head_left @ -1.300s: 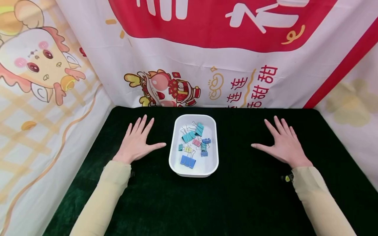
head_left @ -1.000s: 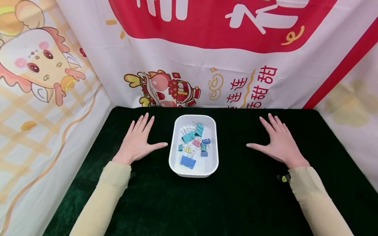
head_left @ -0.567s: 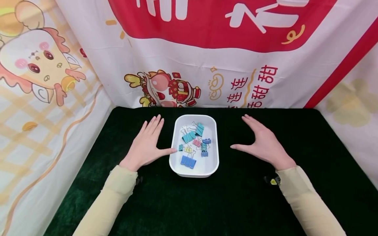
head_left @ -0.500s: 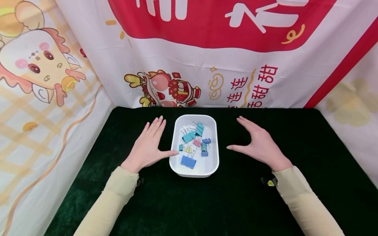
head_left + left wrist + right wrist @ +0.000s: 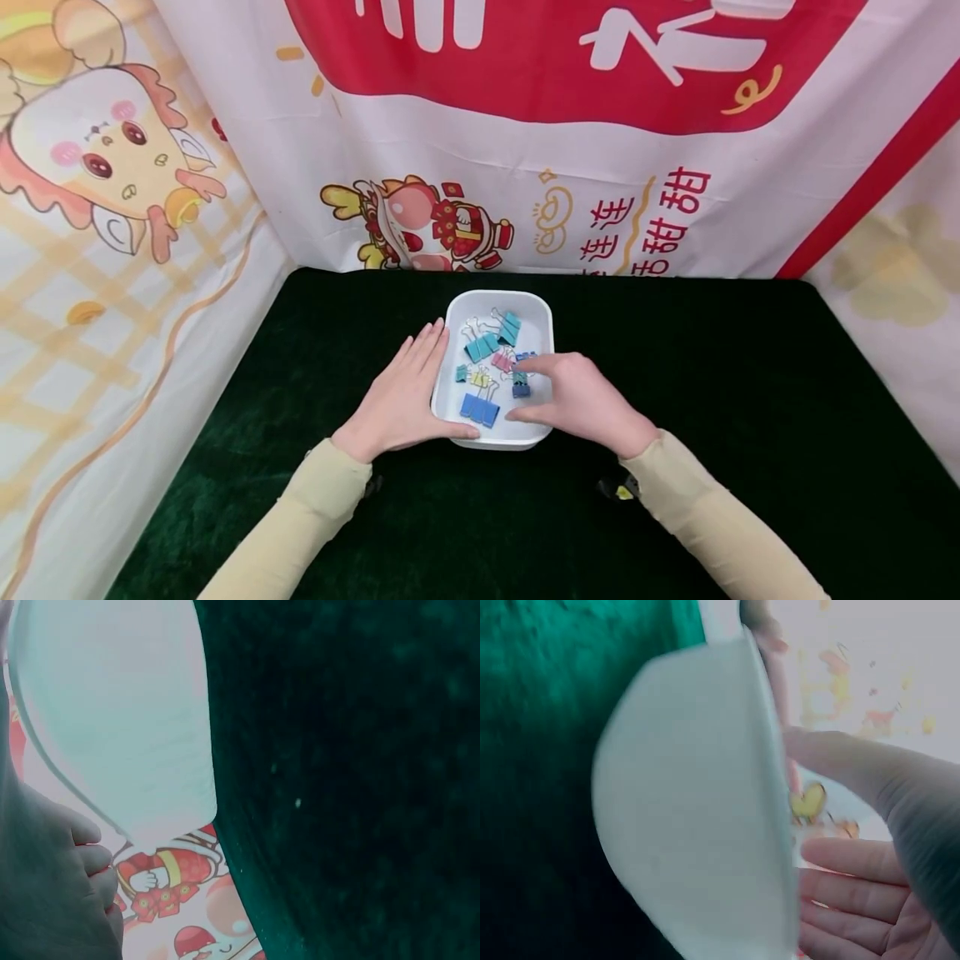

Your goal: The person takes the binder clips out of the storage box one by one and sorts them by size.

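A white plastic tray (image 5: 501, 442) holds several binder clips. Toward the back lie two teal clips (image 5: 482, 346), with a pink clip (image 5: 502, 361) and a small yellow clip (image 5: 480, 379) in the middle. A large blue clip (image 5: 480, 409) lies at the front, and small dark blue clips (image 5: 521, 389) sit at the right. My left hand (image 5: 401, 404) lies along the left rim, fingers straight, thumb over the near-left corner; contact is unclear. My right hand (image 5: 588, 400) reaches over the right rim, thumb and index finger apart above the clips, pinching nothing visible. Its other fingers (image 5: 855, 892) appear in the right wrist view.
Dark green cloth (image 5: 480, 525) covers the table under the tray. A printed red and white curtain (image 5: 600, 92) hangs at the table's back edge. Another patterned cloth (image 5: 112, 333) stands along the left side.
Both hands have moved inward from either side to the tray. The right hand has travelled farther and now hovers over its right part. The clips appear unmoved.
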### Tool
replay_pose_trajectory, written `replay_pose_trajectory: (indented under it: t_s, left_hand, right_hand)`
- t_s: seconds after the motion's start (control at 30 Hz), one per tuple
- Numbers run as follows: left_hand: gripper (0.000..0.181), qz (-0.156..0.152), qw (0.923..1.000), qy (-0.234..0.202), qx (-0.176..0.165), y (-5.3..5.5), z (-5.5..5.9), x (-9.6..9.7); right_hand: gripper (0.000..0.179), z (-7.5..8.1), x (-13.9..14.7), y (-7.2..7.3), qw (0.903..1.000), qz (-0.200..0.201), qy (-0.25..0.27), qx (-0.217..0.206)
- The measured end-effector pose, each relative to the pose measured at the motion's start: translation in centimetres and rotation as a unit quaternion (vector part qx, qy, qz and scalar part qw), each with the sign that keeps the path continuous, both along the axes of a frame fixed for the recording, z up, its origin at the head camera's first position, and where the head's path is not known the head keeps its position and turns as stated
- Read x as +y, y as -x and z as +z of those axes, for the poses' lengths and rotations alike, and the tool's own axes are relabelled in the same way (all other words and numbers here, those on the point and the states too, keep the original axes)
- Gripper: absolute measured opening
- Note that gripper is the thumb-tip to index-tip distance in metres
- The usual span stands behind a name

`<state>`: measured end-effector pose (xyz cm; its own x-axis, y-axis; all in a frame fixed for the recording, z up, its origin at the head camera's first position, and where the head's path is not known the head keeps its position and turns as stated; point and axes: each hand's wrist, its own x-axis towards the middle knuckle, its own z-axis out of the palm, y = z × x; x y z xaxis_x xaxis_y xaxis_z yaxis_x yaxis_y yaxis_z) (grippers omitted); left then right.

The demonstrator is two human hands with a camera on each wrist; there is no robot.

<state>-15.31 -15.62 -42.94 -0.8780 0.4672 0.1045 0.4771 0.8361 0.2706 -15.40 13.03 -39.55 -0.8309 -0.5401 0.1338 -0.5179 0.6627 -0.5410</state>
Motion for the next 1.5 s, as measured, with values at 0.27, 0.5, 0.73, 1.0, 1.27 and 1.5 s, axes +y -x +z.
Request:
replay_pose_trajectory:
  t_s: [0.27,0.5,0.73,1.0,1.27,1.5]
  left_hand:
    - [0.139,0.0,0.9996,0.011,-0.026,-0.3,-0.4,0.5]
    - [0.137,-0.003,0.9995,0.009,-0.03,-0.3,-0.4,0.6]
    - [0.136,-0.007,0.9992,0.005,-0.04,-0.4,-0.3,0.6]
    - [0.135,-0.003,0.9991,0.003,-0.043,-0.3,-0.3,0.7]
    - [0.136,-0.005,0.999,-0.001,-0.045,-0.2,-0.3,0.8]
    - [0.136,0.002,0.9989,0.005,-0.046,-0.3,-0.3,0.7]
  right_hand:
    - [0.049,-1.7,-3.3,-0.1,0.997,0.043,-0.063,0.008]
    - [0.046,-2.3,-4.8,0.8,0.9948,0.027,-0.097,0.01]
    - [0.03,-3.2,-5.4,1.5,0.9929,0.035,-0.112,0.02]
    - [0.028,-3.4,-5.5,2.0,0.9932,0.042,-0.108,0.015]
    - [0.03,-2.9,-4.8,2.1,0.9954,0.042,-0.084,0.016]
    - [0.033,-2.0,-3.8,2.2,0.9975,0.028,-0.06,0.025]
